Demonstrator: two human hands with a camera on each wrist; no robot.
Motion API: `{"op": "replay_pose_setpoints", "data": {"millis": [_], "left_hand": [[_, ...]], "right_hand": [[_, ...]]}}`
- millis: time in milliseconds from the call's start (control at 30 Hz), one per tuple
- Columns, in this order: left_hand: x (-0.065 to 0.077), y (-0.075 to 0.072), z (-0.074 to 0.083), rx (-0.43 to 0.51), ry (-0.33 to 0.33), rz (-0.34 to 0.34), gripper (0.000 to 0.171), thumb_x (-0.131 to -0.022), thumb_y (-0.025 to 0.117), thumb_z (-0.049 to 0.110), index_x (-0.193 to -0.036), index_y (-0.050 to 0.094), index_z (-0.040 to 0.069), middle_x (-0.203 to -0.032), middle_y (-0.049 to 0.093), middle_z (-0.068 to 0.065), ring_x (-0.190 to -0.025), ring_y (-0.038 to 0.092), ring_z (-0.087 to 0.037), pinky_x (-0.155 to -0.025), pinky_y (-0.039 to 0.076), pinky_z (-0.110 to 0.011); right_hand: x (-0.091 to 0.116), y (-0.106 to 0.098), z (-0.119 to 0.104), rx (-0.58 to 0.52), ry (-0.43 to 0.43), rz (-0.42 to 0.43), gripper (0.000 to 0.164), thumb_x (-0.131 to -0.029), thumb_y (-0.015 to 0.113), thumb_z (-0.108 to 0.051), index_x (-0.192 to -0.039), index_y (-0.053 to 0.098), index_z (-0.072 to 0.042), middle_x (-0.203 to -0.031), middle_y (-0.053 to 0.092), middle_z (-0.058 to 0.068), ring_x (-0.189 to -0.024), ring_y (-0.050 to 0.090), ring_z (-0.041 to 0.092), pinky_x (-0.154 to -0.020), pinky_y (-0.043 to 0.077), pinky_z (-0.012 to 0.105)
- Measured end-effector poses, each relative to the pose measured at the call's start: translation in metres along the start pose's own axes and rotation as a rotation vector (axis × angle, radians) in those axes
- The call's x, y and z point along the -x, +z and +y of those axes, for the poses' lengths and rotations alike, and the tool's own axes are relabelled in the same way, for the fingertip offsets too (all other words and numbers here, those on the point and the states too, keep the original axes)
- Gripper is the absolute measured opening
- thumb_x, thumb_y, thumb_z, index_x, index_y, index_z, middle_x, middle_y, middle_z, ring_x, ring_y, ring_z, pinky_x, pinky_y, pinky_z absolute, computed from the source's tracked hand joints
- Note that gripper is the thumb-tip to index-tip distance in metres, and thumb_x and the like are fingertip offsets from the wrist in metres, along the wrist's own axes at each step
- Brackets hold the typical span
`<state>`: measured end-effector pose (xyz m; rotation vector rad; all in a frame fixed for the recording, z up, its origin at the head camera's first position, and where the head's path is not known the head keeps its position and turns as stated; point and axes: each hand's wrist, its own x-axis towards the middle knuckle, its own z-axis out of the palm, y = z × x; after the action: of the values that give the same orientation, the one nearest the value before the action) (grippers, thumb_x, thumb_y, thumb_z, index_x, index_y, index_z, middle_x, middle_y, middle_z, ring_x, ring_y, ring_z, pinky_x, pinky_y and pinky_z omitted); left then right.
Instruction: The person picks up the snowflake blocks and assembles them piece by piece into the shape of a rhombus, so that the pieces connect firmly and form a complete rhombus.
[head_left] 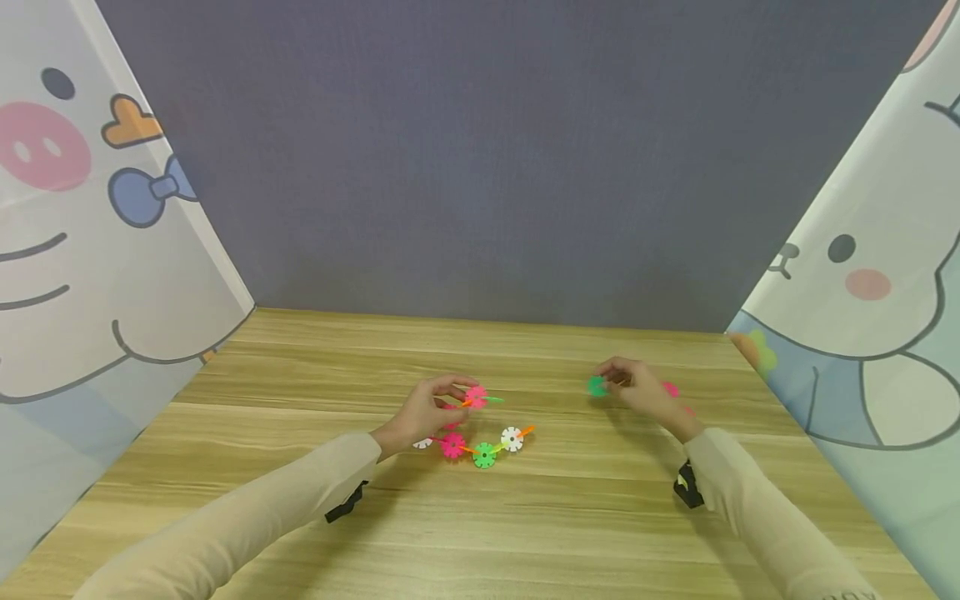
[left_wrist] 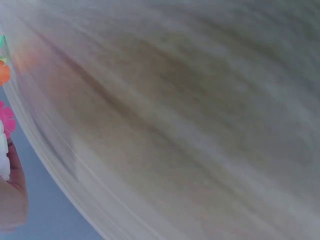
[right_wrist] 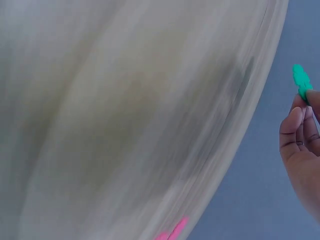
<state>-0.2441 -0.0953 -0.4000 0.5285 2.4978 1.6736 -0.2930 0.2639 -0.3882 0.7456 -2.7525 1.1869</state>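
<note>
In the head view, my left hand [head_left: 420,414] grips a curved chain of slotted plastic snowflake discs joined edge to edge. The chain includes a pink disc [head_left: 476,397] near the fingertips, a deeper pink disc [head_left: 453,446], a green disc [head_left: 484,455] and a white disc [head_left: 512,439]. An orange disc [head_left: 528,431] stands edge-on at one end. Part of the chain is hidden behind the fingers. Off to the right, my right hand [head_left: 637,390] pinches a single teal-green disc [head_left: 597,386] between thumb and fingertip; the right wrist view shows this disc [right_wrist: 301,80] nearly edge-on.
Loose pink discs [head_left: 671,389] lie on the wooden table [head_left: 465,533] beside the right hand, partly covered by it. A dark grey panel [head_left: 487,167] rises behind the table. Printed cartoon sheets [head_left: 847,333] flank both sides.
</note>
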Motion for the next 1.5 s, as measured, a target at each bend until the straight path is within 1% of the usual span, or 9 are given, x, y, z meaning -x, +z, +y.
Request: {"op": "replay_pose_setpoints", "data": {"millis": [67, 200, 433, 600, 900, 1133, 1200, 1367, 1500], "left_hand": [[0.000, 0.000, 0.000, 0.016, -0.010, -0.009, 0.039, -0.081, 0.068, 0.006, -0.117, 0.060, 0.019, -0.105, 0.060, -0.011, -0.074, 0.060, -0.019, -0.054, 0.053, -0.031], [0.000, -0.001, 0.000, 0.022, -0.014, -0.019, 0.040, -0.081, 0.067, 0.006, -0.117, 0.059, 0.019, -0.106, 0.060, -0.012, -0.073, 0.060, -0.019, -0.054, 0.053, -0.031], [0.000, 0.000, 0.001, -0.007, 0.004, -0.011, 0.040, -0.081, 0.068, 0.006, -0.117, 0.060, 0.020, -0.105, 0.062, -0.009, -0.080, 0.060, -0.018, -0.066, 0.052, -0.031], [0.000, -0.001, 0.001, -0.001, -0.003, -0.010, 0.040, -0.081, 0.067, 0.006, -0.117, 0.060, 0.020, -0.105, 0.061, -0.009, -0.077, 0.060, -0.018, -0.064, 0.052, -0.032], [0.001, 0.000, 0.003, 0.009, -0.021, 0.002, 0.040, -0.080, 0.068, 0.006, -0.116, 0.060, 0.020, -0.104, 0.061, -0.010, -0.072, 0.060, -0.018, -0.059, 0.053, -0.031], [0.001, 0.001, 0.003, 0.003, -0.022, 0.007, 0.039, -0.081, 0.068, 0.007, -0.116, 0.060, 0.019, -0.103, 0.061, -0.011, -0.070, 0.060, -0.020, -0.052, 0.052, -0.029], [0.005, 0.000, 0.012, 0.006, -0.012, 0.002, 0.038, -0.081, 0.067, 0.005, -0.117, 0.059, 0.015, -0.104, 0.061, -0.015, -0.070, 0.061, -0.026, -0.053, 0.053, -0.031], [0.014, -0.002, 0.034, 0.012, 0.000, -0.014, 0.038, -0.082, 0.063, 0.000, -0.119, 0.056, 0.004, -0.105, 0.059, -0.022, -0.075, 0.060, -0.041, -0.055, 0.054, -0.039], [0.009, 0.000, 0.025, 0.007, -0.003, -0.014, 0.039, -0.082, 0.064, 0.000, -0.120, 0.056, 0.004, -0.106, 0.059, -0.022, -0.076, 0.061, -0.039, -0.058, 0.054, -0.040]], "right_hand": [[-0.001, 0.006, -0.003, -0.024, 0.009, -0.012, 0.020, -0.086, 0.054, 0.003, -0.105, 0.059, 0.005, -0.097, 0.062, 0.018, -0.087, 0.057, 0.026, -0.073, 0.048, 0.026], [-0.003, 0.019, -0.011, -0.070, 0.007, -0.039, 0.020, -0.087, 0.054, 0.002, -0.106, 0.060, 0.004, -0.096, 0.062, 0.016, -0.087, 0.057, 0.023, -0.073, 0.047, 0.025], [-0.008, 0.039, -0.033, -0.135, -0.045, -0.065, 0.019, -0.087, 0.055, 0.001, -0.105, 0.060, 0.005, -0.096, 0.063, 0.017, -0.085, 0.058, 0.024, -0.071, 0.049, 0.023], [-0.011, 0.051, -0.048, -0.196, -0.057, -0.086, 0.020, -0.087, 0.055, 0.000, -0.105, 0.059, 0.007, -0.096, 0.062, 0.019, -0.084, 0.059, 0.022, -0.072, 0.050, 0.021], [-0.017, 0.067, -0.069, -0.302, -0.036, -0.109, 0.022, -0.085, 0.056, 0.001, -0.105, 0.059, 0.006, -0.096, 0.062, 0.021, -0.081, 0.058, 0.018, -0.071, 0.050, 0.021], [-0.019, 0.075, -0.078, -0.348, -0.023, -0.139, 0.022, -0.087, 0.056, -0.003, -0.107, 0.058, 0.004, -0.098, 0.061, 0.019, -0.083, 0.057, 0.017, -0.073, 0.050, 0.023], [-0.019, 0.077, -0.079, -0.366, -0.020, -0.143, 0.022, -0.087, 0.056, -0.004, -0.107, 0.058, 0.004, -0.099, 0.061, 0.020, -0.084, 0.057, 0.017, -0.073, 0.050, 0.023], [-0.020, 0.080, -0.081, -0.388, -0.019, -0.151, 0.021, -0.088, 0.056, -0.005, -0.107, 0.058, 0.004, -0.099, 0.060, 0.020, -0.084, 0.057, 0.018, -0.075, 0.051, 0.029], [-0.020, 0.081, -0.082, -0.400, -0.011, -0.154, 0.021, -0.089, 0.056, -0.007, -0.107, 0.058, 0.004, -0.098, 0.060, 0.020, -0.083, 0.057, 0.017, -0.076, 0.052, 0.038]]}}
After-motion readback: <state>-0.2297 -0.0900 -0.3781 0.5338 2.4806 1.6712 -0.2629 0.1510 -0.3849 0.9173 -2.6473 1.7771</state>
